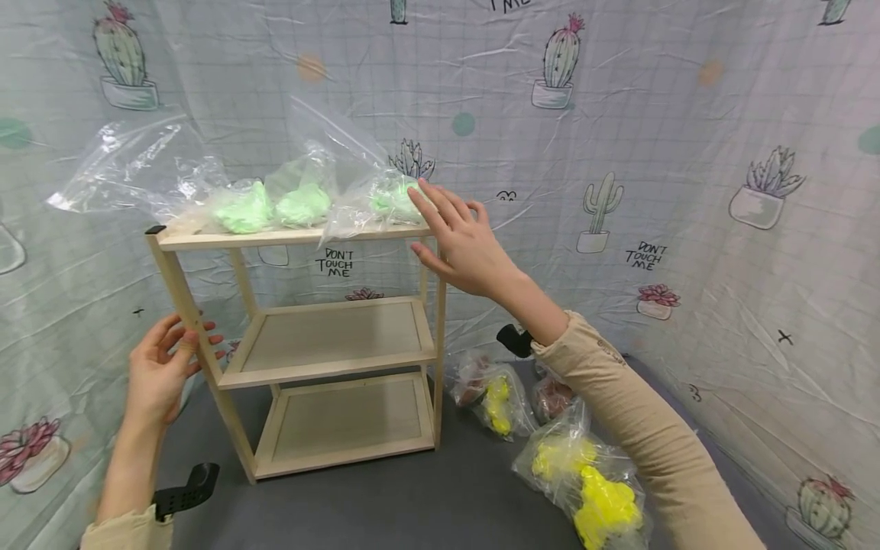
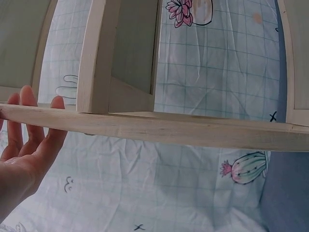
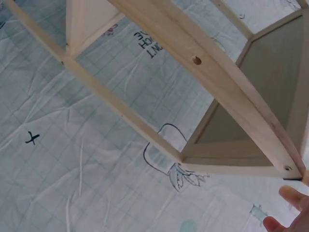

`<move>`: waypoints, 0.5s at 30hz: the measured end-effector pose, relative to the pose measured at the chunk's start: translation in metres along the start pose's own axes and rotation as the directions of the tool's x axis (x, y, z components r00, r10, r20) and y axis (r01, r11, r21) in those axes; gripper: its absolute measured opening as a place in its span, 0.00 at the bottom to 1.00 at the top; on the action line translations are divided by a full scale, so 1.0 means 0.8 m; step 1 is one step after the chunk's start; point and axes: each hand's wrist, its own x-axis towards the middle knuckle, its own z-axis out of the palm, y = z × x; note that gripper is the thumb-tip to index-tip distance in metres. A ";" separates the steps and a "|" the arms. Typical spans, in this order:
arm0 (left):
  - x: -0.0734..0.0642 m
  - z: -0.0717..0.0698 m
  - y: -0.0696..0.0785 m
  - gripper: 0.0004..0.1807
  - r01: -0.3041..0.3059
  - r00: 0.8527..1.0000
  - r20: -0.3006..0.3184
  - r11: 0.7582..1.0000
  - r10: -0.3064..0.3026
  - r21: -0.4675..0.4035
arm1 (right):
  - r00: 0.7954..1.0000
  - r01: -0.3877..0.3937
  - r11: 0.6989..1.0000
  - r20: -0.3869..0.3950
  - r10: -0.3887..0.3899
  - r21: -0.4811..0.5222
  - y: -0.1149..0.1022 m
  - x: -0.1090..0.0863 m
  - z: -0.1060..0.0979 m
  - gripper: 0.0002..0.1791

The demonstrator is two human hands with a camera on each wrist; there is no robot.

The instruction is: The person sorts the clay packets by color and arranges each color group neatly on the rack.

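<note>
A three-tier wooden shelf (image 1: 337, 340) stands upright. My left hand (image 1: 161, 367) holds its left front post (image 1: 180, 286), with the fingers reaching round behind it. In the left wrist view, the fingertips (image 2: 58, 102) show past the wood. At the top right corner, my right hand (image 1: 467, 244) has its fingers extended over a clear zip bag with a light green lump (image 1: 392, 200), overlapping it in the head view. Two more bagged light green lumps, a middle one (image 1: 304, 205) and a left one (image 1: 244, 210), sit along the top board.
On the dark grey table (image 1: 385, 504), right of the shelf, lie clear bags with yellow lumps (image 1: 605, 504), a smaller yellow piece (image 1: 498, 405) and reddish-brown lumps (image 1: 552, 397). A cactus-print curtain (image 1: 687, 99) surrounds the table at the back and sides.
</note>
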 end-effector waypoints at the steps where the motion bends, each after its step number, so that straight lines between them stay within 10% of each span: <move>1: 0.000 -0.001 0.000 0.19 0.001 1.000 -0.003 1.000 -0.001 -0.003 | 1.000 0.001 1.000 -0.017 -0.001 0.008 0.001 -0.006 -0.003 0.34; 15: 0.001 -0.005 -0.001 0.19 -0.001 1.000 0.011 0.999 0.001 0.033 | 0.994 0.054 0.998 -0.098 -0.050 0.040 0.018 -0.162 -0.014 0.34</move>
